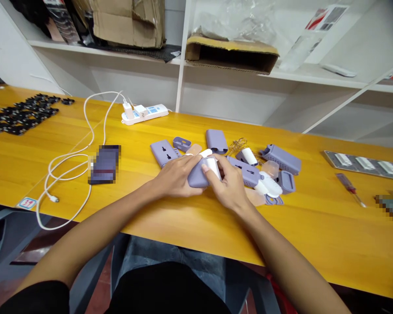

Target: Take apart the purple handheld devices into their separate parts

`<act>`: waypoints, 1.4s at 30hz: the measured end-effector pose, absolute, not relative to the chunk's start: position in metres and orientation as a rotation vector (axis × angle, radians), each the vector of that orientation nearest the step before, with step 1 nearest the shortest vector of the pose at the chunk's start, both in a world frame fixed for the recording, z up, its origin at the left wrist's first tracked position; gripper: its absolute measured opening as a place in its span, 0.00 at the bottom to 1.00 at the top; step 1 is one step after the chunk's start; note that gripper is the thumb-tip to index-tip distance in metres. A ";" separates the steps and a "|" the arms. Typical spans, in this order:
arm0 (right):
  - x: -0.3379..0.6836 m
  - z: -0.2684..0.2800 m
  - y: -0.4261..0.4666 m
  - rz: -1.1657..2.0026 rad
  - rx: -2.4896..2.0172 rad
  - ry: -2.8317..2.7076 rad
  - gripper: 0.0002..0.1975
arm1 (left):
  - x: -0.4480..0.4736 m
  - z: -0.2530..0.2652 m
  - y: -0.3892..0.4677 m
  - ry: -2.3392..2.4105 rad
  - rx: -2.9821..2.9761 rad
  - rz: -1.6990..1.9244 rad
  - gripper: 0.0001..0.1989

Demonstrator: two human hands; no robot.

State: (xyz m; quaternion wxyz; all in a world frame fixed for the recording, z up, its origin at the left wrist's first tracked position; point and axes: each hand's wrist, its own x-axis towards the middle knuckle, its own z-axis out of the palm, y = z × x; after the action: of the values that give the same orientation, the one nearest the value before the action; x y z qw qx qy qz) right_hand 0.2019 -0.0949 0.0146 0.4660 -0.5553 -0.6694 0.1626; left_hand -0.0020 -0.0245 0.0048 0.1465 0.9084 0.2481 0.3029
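Between my two hands is a purple plastic housing (pixel 197 176) with a white part (pixel 212 165) at its right end. My left hand (pixel 178 174) wraps round the housing from the left. From the right, my right hand (pixel 228 181) grips the white end, its thumb pressed on it. Around them on the table lie a slotted purple casing (pixel 163 152), a small purple cap (pixel 181 143), a purple shell (pixel 216 140), a second slotted casing (pixel 248 172), a perforated purple casing (pixel 283 159) and a white oval part (pixel 271 186).
A white power strip (pixel 146 114) stands at the back, with a white cable (pixel 85 131) looping left. A phone (pixel 105 164) lies left of my hands. A screwdriver (pixel 351 189) and a metal strip (pixel 370 165) lie right. Black parts (pixel 22 114) cover the far left.
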 end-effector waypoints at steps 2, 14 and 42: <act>0.203 0.013 -0.093 0.461 -1.345 -1.611 0.15 | -0.001 0.006 -0.023 0.706 2.592 0.871 0.39; 0.205 0.019 -0.092 0.239 -1.433 -1.582 0.11 | 0.005 0.004 -0.033 0.732 2.530 0.857 0.43; 0.197 0.022 -0.099 0.093 -1.215 -1.608 0.09 | 0.003 0.028 -0.038 0.622 2.241 0.729 0.30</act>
State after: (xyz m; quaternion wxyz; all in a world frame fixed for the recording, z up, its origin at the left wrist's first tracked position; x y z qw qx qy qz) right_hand 0.1975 -0.0991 0.0219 0.5331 -0.5096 -0.6743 0.0390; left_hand 0.0032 -0.0380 0.0279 0.3450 0.8630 0.2394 0.2809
